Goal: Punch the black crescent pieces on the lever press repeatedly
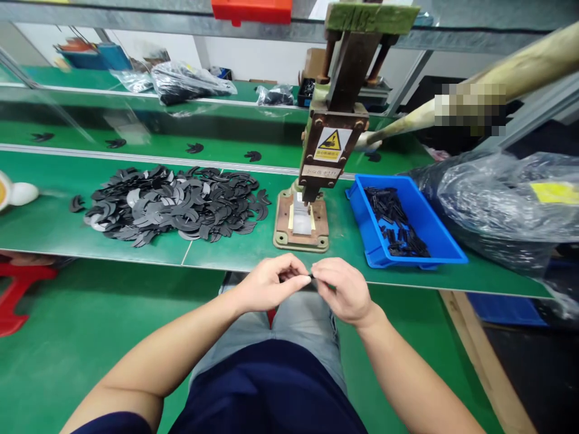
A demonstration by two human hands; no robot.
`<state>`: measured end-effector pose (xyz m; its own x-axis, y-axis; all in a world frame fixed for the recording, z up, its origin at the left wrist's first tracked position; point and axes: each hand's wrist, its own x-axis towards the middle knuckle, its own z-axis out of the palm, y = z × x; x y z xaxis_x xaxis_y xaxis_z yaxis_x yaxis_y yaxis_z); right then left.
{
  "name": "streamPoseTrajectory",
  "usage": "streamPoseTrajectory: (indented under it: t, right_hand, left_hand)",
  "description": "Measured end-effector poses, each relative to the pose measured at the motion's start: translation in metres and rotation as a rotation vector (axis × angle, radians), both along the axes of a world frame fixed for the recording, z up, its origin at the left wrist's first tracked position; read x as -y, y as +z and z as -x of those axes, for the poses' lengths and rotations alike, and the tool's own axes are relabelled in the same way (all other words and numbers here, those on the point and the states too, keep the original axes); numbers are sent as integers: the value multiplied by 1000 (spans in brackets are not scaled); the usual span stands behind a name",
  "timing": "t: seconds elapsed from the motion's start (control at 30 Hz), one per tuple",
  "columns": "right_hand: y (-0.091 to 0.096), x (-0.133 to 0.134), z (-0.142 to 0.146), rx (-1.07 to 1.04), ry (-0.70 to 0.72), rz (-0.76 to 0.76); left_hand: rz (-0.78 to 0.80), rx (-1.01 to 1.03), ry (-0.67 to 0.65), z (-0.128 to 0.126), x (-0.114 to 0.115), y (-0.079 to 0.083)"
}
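My left hand [277, 282] and my right hand [342, 288] meet at the table's front edge, fingertips close together. Between them shows a small black piece [311, 276], pinched by both hands and mostly hidden by the fingers; its kind cannot be made out. Just beyond stands a hand press [326, 147] with a metal plate [301, 222] on its base. To its left lies a big pile of dark, curved plastic pieces [181, 205]. A blue bin [434, 241] on the right holds slim black parts [393, 220].
The press's long lever [407, 114] reaches up to the right. Clear plastic bags [493, 193] bulge beside the bin. Behind the table, a green conveyor belt [154, 147] carries several dark curved pieces. A red bin [252, 9] hangs overhead. A white rounded object [20, 194] stands far left.
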<state>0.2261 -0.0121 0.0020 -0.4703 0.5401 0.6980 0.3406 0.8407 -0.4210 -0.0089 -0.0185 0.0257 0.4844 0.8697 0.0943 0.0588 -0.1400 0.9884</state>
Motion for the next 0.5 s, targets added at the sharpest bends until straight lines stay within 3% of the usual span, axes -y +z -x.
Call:
streamPoseTrajectory:
  t: [0.07,0.17,0.27,0.37,0.5]
  right_hand:
    - [3,-5,1,74,71,-34]
    - [10,-14,-1,127,118,-24]
    - [28,-27,-12,128,-6,9]
    - [57,-43,-33,22,-234,-11]
    - [97,-58,-56,-166,-382,-58]
  left_hand:
    - [227,82,-125,0,-5,-2]
    - [342,184,-209,-1,-20,-10]
    - [244,213,-57,1,-47,-20]
    - [45,186,155,6,-76,-25]
    - [-79,237,178,12,-85,-21]
